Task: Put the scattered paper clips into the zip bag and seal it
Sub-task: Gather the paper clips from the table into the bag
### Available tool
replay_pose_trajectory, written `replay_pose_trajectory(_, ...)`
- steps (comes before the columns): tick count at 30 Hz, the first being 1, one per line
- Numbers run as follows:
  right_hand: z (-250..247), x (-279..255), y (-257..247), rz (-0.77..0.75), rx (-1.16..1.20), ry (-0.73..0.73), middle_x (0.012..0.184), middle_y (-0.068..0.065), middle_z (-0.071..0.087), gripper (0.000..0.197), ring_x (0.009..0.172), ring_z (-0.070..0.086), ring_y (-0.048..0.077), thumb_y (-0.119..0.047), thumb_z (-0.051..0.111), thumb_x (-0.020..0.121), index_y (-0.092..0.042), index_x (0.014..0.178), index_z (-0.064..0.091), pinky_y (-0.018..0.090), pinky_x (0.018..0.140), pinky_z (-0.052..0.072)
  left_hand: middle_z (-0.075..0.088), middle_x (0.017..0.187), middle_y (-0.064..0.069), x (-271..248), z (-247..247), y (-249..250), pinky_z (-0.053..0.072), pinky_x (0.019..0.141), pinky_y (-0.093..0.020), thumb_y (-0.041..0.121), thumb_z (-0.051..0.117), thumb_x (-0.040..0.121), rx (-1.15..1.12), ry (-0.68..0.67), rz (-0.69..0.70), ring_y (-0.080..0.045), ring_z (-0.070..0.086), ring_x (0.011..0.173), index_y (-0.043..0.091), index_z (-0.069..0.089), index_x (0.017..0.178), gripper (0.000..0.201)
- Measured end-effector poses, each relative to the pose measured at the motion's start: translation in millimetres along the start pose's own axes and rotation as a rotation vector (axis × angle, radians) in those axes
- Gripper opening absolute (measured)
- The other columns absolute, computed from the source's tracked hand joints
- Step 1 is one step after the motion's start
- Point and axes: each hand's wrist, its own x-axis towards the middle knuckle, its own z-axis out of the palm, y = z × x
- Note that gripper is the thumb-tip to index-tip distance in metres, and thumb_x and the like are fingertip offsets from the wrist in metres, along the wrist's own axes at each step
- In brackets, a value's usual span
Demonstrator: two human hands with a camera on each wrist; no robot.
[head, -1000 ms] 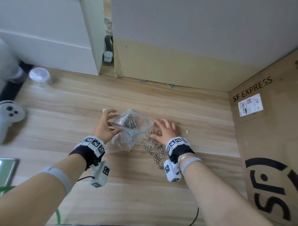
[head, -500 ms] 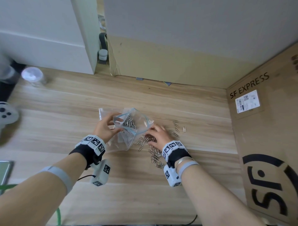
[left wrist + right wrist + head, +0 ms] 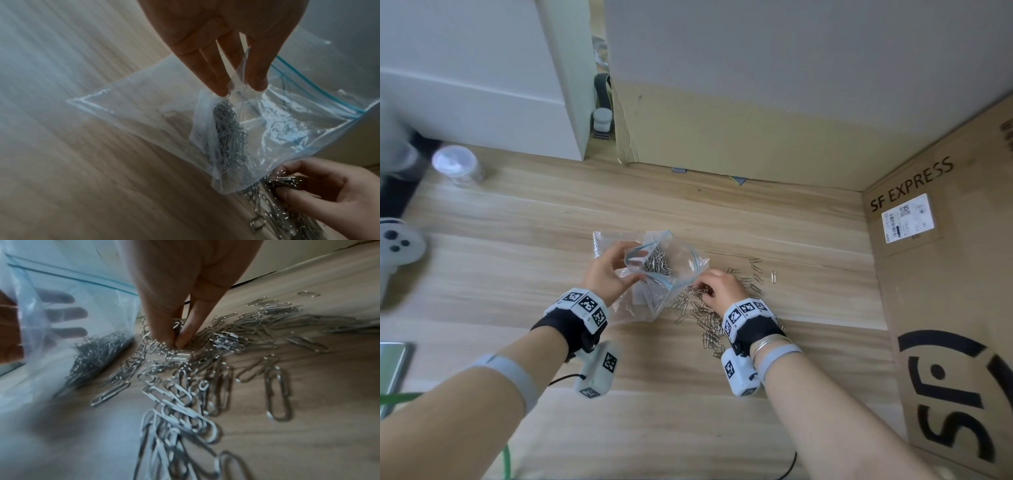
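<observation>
A clear zip bag [image 3: 674,263] with a blue seal strip stands open-mouthed on the wooden table, a heap of silver clips inside it [image 3: 228,134]. My left hand [image 3: 607,270] pinches the bag's near rim [image 3: 239,81] between thumb and fingers and holds it up. Scattered paper clips [image 3: 709,318] lie to the right of the bag [image 3: 68,318]. My right hand [image 3: 717,287] is down in that pile [image 3: 205,369], its fingertips [image 3: 180,340] pinching a small bunch of clips [image 3: 285,180] beside the bag's corner.
A tall SF EXPRESS cardboard box [image 3: 945,291] walls the right side. A cardboard panel [image 3: 739,137] stands at the back. At the left are a clear jar [image 3: 457,166] and a white controller [image 3: 397,245]. A few stray clips [image 3: 760,270] lie further right.
My right hand has drawn back from the far clips to the pile next to the bag and gathered a bunch. The left hand lifted and opened the bag mouth wider.
</observation>
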Motion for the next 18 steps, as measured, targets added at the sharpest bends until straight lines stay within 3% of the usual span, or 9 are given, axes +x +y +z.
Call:
replay_pose_trajectory(2,-1.6,-2.1,0.9,0.034,0.029,0.031,0.110,0.005,0.065,0.027,0.090,0.062,0.021,-0.001,0.058,0.079,-0.015,0.101,0.066,0.035,0.088,0.052,0.061,0.097,0.013,0.9,1.2,-1.9,0.047,0.084,-0.013,-0.002,0.071,0.068,0.000,0.006,0.009,0.012,0.060,0.086,0.039,0.046,0.100,0.058)
replay_pose_trajectory(5,-9.8,-6.5,4.5,0.087,0.077,0.096,0.109,0.002,0.066,0.025,0.080,0.061,0.014,-0.004,0.060,0.081,-0.019,0.099,0.068,0.027,0.079,0.053,0.060,0.097,0.016,1.8,2.4,-3.4,0.046,0.082,-0.007,-0.003,0.071,0.068,0.001,0.004,0.021,0.012,0.059,0.088,0.044,0.044,0.103,0.065)
replay_pose_trajectory(8,-27.2,-10.8,5.8,0.131,0.119,0.192,0.102,0.002,0.069,0.021,0.063,0.056,0.005,-0.005,0.061,0.081,-0.016,0.098,0.068,0.018,0.060,0.050,0.059,0.099,0.019,1.9,2.3,-3.5,0.046,0.088,-0.012,-0.002,0.071,0.068,0.016,0.002,0.031,0.013,0.058,0.091,0.045,0.043,0.104,0.066)
replay_pose_trajectory(9,-34.7,-11.8,3.8,0.138,0.133,0.228,0.100,0.003,0.069,0.021,0.062,0.056,0.005,-0.005,0.061,0.081,-0.015,0.098,0.068,0.016,0.059,0.049,0.059,0.099,0.019,2.0,2.3,-3.2,0.046,0.090,-0.016,-0.002,0.072,0.068,0.021,0.000,0.036,0.011,0.059,0.092,0.045,0.044,0.104,0.065)
replay_pose_trajectory(13,-59.1,-6.4,-14.4,0.043,0.163,0.359,0.095,0.007,0.071,0.020,0.076,0.064,0.014,-0.001,0.063,0.078,-0.010,0.094,0.069,0.025,0.078,0.056,0.059,0.098,0.017,1.7,3.2,0.2,0.045,0.093,-0.028,0.000,0.072,0.069,0.033,-0.016,0.041,-0.010,0.061,0.100,0.041,0.047,0.104,0.059)
replay_pose_trajectory(15,-61.6,1.2,-28.9,-0.028,0.170,0.362,0.093,0.007,0.071,0.019,0.080,0.066,0.017,-0.001,0.063,0.077,-0.010,0.093,0.070,0.028,0.080,0.056,0.060,0.098,0.014,1.5,4.2,1.2,0.046,0.095,-0.031,0.000,0.072,0.068,0.034,-0.016,0.041,-0.014,0.061,0.101,0.031,0.048,0.109,0.057)
replay_pose_trajectory(18,-53.6,11.9,-53.1,-0.134,0.174,0.299,0.095,0.007,0.071,0.021,0.083,0.066,0.018,-0.001,0.063,0.077,-0.011,0.093,0.070,0.029,0.083,0.055,0.060,0.098,0.015,0.9,4.0,1.6,0.046,0.096,-0.034,0.001,0.072,0.068,0.045,-0.019,0.053,-0.015,0.061,0.101,0.029,0.048,0.112,0.058)
